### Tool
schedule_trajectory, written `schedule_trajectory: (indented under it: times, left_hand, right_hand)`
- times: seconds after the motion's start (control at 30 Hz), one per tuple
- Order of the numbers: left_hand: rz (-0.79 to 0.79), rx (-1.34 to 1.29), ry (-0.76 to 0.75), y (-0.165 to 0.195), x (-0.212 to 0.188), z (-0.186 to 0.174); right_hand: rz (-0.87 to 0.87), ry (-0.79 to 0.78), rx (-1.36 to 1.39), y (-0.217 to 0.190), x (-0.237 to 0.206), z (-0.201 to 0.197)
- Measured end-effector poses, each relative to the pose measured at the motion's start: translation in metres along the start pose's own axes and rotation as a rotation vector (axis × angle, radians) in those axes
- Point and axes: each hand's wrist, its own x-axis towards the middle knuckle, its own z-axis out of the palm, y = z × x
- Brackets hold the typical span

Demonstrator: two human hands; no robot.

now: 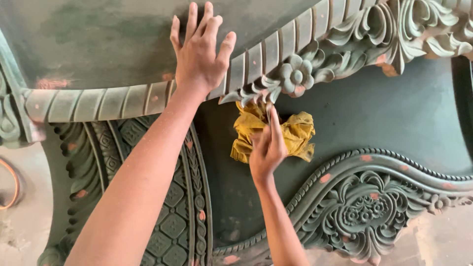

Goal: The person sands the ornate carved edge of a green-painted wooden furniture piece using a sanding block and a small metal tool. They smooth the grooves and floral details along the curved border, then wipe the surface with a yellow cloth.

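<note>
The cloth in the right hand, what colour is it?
Mustard yellow, crumpled cloth, seen clearly in the head view.

Two bare arms in view, no sleeves, no gloves. L hand (199, 54): no rings, no watch or band at wrist, nails short. R hand (267, 148): same, no jewellery visible, forearm slim. Both forearms uncovered down to frame edge.

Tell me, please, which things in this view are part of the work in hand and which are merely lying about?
In use:
- yellow cloth, pressed by the right hand against the carved panel
- carved flower trim just above the cloth
- ribbed moulding, with the left hand flat on it

Lying about:
- orange hose or cord on the floor at the left edge
</note>
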Motion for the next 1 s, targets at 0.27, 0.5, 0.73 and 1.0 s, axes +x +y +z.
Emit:
schedule_trajectory:
  times: [0.27, 0.5, 0.73, 1.0]
  left_hand:
    - [0.017, 0.018, 0.017, -0.004, 0.002, 0.002]
    - [0.02, 0.015, 0.003, -0.001, 0.002, 0.0]
    - [-0.002, -0.001, 0.001, -0.001, -0.002, 0.0]
    - [0.025, 0.045, 0.008, 0.0, 0.006, -0.004]
  right_hand:
    - [0.113, 0.01, 0.054, -0.028, 0.057, 0.031]
    - [-0.142, 0.037, -0.139, -0.038, 0.059, 0.027]
    - [-0.076, 0.044, -0.105, -0.012, 0.034, 0.024]
    - [0.22, 0.087, 0.099, -0.013, 0.005, 0.003]
